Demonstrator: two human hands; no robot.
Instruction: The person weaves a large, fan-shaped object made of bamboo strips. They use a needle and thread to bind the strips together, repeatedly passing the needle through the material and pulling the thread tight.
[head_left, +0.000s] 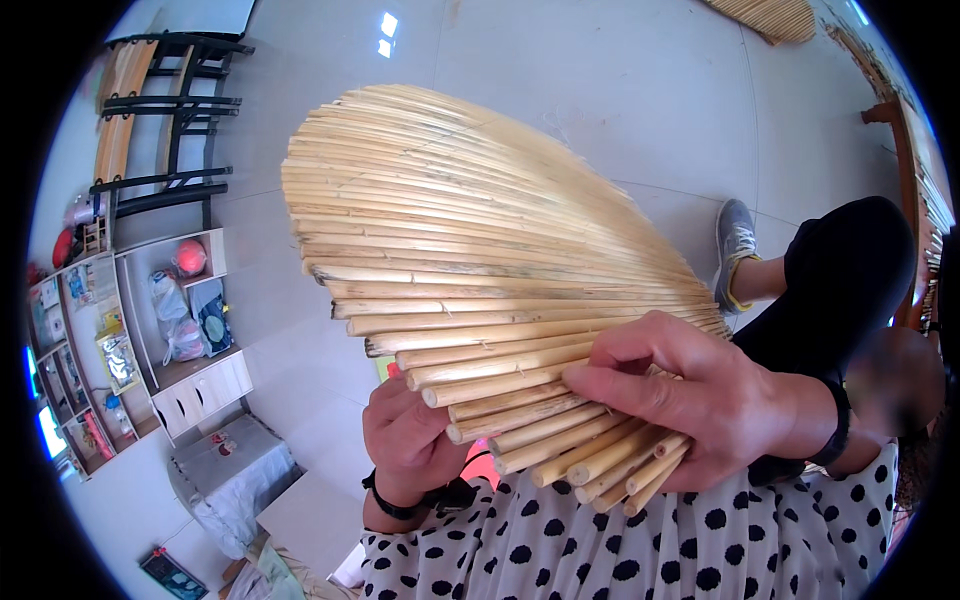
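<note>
Holding a mat of sticks up over a white cloth with black dots, in the middle of the view. Made of many thin yellow sticks set side by side, with dark marks on some. Spread wide like a fan at the far end, and bunched close at the near end.

Gripping the near sticks with the right hand, with the thumb on top and the pointing finger bent. Touching the left ends of the near sticks with the left hand, with the fingers curled in. Partly hidden there by the sticks, so cannot tell if really grasping or just propping. Wearing a black band on the right wrist.

Near the right edge, past a bent leg in black and a grey shoe with yellow trim. Up at the top right, on the floor, by another mat. Over on the left, by a shelf with a red ball and bags, near a table under a grey cloth.
</note>
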